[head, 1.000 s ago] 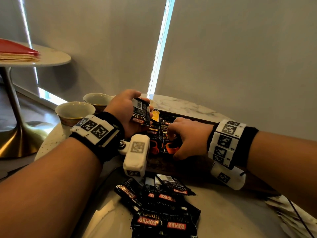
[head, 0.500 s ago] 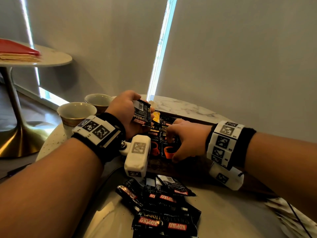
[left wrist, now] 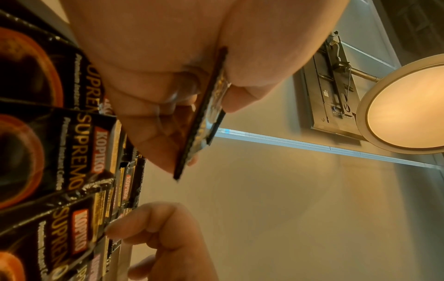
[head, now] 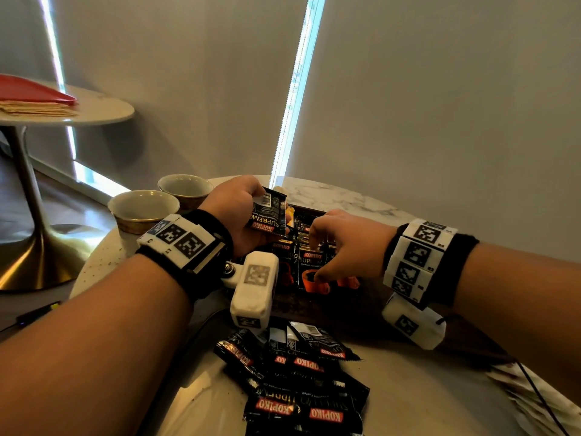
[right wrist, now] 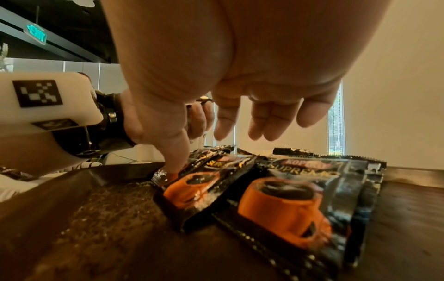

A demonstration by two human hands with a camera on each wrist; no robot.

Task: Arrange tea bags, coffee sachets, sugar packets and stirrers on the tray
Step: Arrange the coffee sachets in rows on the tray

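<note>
while pinched, glossy flat sachet (head: 268, 215)

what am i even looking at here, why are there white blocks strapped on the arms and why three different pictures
No machine here: a person works with two bare hands. The white blocks are small cameras strapped to each wrist. One picture comes from a camera on the head, looking down; the other two look along each hand from the wrist.

On the marble table sits a dark wooden tray with black Kopiko coffee sachets lined up on it. A loose pile of sachets lies nearer the person, and two cups stand to the left.

The left hand holds one sachet in its grip. The right hand presses its thumb on a tray sachet, fingers straight.
</note>
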